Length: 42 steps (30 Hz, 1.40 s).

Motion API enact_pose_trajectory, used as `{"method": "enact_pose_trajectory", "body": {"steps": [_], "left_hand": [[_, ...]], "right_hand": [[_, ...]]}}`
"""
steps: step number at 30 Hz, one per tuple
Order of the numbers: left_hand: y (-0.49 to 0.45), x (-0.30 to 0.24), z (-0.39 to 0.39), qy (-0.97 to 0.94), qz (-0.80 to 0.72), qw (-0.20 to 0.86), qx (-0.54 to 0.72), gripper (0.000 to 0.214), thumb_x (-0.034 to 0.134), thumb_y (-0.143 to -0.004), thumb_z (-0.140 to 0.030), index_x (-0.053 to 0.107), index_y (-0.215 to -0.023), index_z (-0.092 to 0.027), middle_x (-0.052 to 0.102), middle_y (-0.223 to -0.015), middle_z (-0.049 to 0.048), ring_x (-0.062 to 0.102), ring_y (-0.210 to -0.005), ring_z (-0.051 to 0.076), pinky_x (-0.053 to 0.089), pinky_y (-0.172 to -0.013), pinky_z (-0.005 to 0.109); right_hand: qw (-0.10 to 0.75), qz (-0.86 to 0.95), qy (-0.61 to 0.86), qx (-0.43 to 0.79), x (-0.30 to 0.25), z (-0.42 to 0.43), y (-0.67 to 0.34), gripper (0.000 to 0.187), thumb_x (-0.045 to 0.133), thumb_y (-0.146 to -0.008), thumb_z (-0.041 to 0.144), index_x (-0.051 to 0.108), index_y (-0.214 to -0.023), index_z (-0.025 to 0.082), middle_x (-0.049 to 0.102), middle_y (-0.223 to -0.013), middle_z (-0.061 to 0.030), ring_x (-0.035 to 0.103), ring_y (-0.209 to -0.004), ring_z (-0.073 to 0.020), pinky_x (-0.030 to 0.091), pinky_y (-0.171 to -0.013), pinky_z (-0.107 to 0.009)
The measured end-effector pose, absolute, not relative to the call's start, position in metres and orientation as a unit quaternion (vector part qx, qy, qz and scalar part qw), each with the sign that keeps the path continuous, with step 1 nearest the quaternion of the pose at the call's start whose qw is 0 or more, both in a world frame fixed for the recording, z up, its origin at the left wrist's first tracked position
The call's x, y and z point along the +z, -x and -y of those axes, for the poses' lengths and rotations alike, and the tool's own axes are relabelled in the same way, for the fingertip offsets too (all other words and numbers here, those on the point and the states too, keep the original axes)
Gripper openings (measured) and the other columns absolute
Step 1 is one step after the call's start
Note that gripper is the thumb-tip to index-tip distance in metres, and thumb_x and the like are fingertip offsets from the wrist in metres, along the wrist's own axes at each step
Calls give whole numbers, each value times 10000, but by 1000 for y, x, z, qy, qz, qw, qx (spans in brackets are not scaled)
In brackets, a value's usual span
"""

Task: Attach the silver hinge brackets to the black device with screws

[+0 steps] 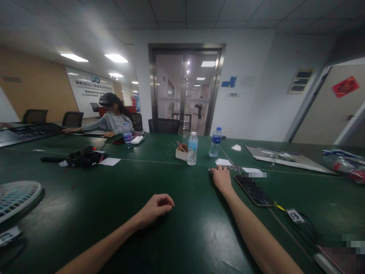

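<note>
My left hand [156, 208] hovers low over or rests on the green table [171, 239], loosely curled, thumb close to the fingertips, with nothing visible in it. Farther forward on the right, my right hand [221, 179] has its fingers down on a thin, flat, patterned strip [236, 167], ruler-like, whose end shows left of the fingers. White paper pieces [223, 162] lie just beyond that hand. A dark phone [252, 191] is to its right. Ahead, between the hands, a clear water bottle [192, 149] stands beside a small open box [181, 153] holding a red stick-like item.
A second bottle [215, 142] stands farther back. Left are a black tangled device [85, 156], a white-rimmed grille [19, 194] and a third bottle [127, 135]; beyond sits a person [115, 118] in a headset. Right are a flat board [288, 158] and a labelled cable [295, 216].
</note>
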<state>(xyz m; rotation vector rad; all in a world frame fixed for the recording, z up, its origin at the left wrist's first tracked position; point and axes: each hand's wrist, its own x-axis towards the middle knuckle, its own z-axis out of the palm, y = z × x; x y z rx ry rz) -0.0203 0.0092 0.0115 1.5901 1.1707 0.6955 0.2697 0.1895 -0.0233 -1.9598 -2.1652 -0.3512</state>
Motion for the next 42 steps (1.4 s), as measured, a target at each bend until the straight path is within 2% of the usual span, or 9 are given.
{"method": "enact_pose_trajectory", "body": {"steps": [10, 18, 21, 31, 34, 38, 42], "left_hand": [[23, 13, -9, -648, -499, 506, 274, 206, 545, -806, -345, 558, -915, -171, 520, -891, 10, 470, -760, 144, 387, -668, 259], [21, 16, -8, -644, -500, 507, 279, 188, 548, -800, -336, 563, -900, -177, 527, -888, 5, 478, -761, 146, 391, -669, 256], [23, 15, -8, -646, -494, 511, 277, 191, 541, -809, -334, 564, -913, -175, 527, -888, 6, 479, -755, 142, 394, -664, 250], [24, 15, -9, -655, -488, 509, 271, 203, 545, -821, -345, 564, -922, -171, 523, -883, 11, 484, -765, 143, 394, -665, 248], [26, 11, -11, -655, -486, 513, 268, 199, 537, -829, -342, 561, -937, -176, 525, -910, 16, 484, -782, 146, 396, -675, 252], [27, 8, -12, -644, -484, 522, 279, 204, 548, -819, -343, 564, -928, -170, 524, -897, 12, 486, -768, 144, 395, -664, 250], [25, 10, -10, -642, -483, 522, 286, 196, 564, -805, -334, 567, -910, -168, 530, -892, 10, 482, -764, 144, 388, -653, 246]], "right_hand": [[120, 732, 654, -148, -21, -194, -273, 339, 335, -902, 119, 660, -974, 178, 566, -1106, -130, 427, -1055, -268, 314, -835, -361], [139, 754, 637, -84, -5, -199, -258, 198, 491, -872, 252, 671, -952, 227, 574, -1109, -86, 418, -1071, -258, 309, -849, -351], [132, 762, 630, -73, -9, -199, -253, 198, 495, -874, 273, 674, -938, 220, 576, -1106, -84, 419, -1073, -257, 310, -852, -355], [123, 762, 634, -49, -16, -204, -260, 276, 414, -911, 336, 661, -980, 232, 579, -1104, -100, 443, -1073, -274, 331, -851, -385], [149, 727, 669, -52, -11, -207, -269, 312, 401, -905, 378, 616, -1074, 228, 558, -1141, -113, 459, -1080, -282, 343, -858, -393], [163, 665, 728, -36, -14, -214, -287, 487, 415, -872, 479, 504, -1230, 162, 492, -1218, -181, 439, -1134, -343, 336, -883, -432], [131, 646, 751, 40, -26, -221, -299, 633, 384, -837, 604, 482, -1234, 121, 423, -1278, -228, 402, -1183, -389, 315, -903, -463]]}}
